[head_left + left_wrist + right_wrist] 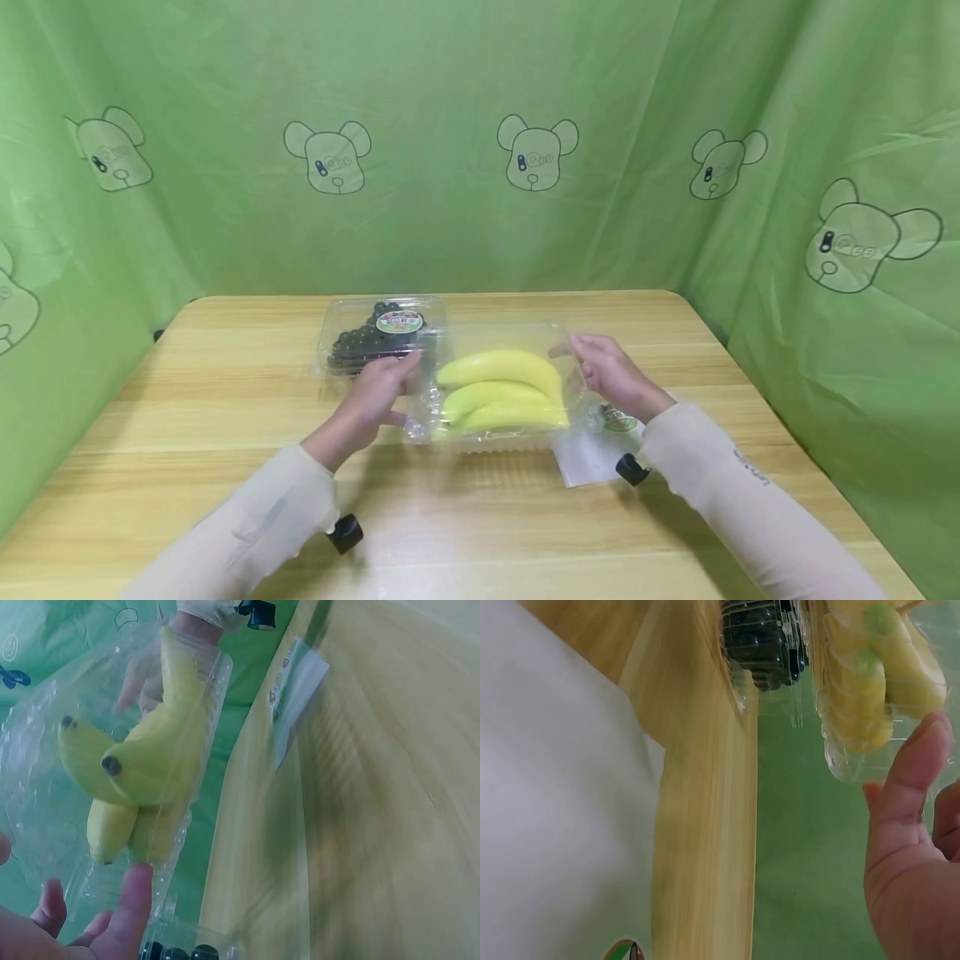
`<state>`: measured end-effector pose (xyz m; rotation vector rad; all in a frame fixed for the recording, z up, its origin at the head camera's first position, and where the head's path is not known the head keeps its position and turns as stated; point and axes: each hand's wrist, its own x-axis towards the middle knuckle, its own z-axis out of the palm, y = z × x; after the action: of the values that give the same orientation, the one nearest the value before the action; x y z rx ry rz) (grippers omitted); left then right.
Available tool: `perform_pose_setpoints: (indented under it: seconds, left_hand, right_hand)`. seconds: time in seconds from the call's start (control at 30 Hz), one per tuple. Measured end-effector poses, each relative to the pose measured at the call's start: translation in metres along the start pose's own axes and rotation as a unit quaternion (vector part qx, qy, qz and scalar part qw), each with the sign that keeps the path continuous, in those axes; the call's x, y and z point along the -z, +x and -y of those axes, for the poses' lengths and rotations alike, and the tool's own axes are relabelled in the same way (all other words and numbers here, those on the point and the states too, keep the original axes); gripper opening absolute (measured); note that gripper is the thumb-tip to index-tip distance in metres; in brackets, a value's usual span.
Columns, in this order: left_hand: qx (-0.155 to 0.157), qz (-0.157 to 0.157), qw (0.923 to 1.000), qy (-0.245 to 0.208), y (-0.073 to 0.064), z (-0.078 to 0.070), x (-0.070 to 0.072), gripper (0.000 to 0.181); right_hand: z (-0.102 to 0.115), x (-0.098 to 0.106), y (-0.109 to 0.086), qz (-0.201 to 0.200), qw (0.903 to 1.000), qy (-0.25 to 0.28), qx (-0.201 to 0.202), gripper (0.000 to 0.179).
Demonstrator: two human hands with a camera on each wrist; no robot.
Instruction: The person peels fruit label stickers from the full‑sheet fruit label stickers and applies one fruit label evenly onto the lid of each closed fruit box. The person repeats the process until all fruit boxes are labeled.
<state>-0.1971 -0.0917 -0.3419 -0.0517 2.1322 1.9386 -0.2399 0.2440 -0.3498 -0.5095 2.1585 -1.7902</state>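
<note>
A clear plastic box [498,337] with several yellow bananas [502,408] inside is held up over the table between both hands. My left hand [372,398] grips its left end, with the thumb [133,904] against the plastic near the banana tips in the left wrist view. At the opposite end, my right hand [618,375] holds the box by its side, the thumb [919,765] lying along the clear wall. The ribbed bottom of the box faces the tabletop, and a shadow falls beneath it.
Behind my left hand stands another clear box [345,317] of dark grapes [367,342], with a round label [400,322] on top. A white sheet [588,461] with round stickers [618,418] lies under my right wrist. Green curtains [450,225] surround the wooden table [247,358].
</note>
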Motion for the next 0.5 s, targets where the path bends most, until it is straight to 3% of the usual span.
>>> perform_pose_setpoints:
  seconds: [0.2,0.5]
  left_hand:
    - [0.008,0.010,0.9999,0.002,-0.005,0.003,0.006,0.044]
    - [0.029,0.035,0.9989,-0.008,-0.007,0.010,0.014,0.041]
  right_hand:
    - [-0.002,-0.003,-0.002,0.032,0.9994,0.012,0.009,0.067]
    - [-0.008,-0.006,-0.004,0.047,0.9989,0.000,0.006,0.060]
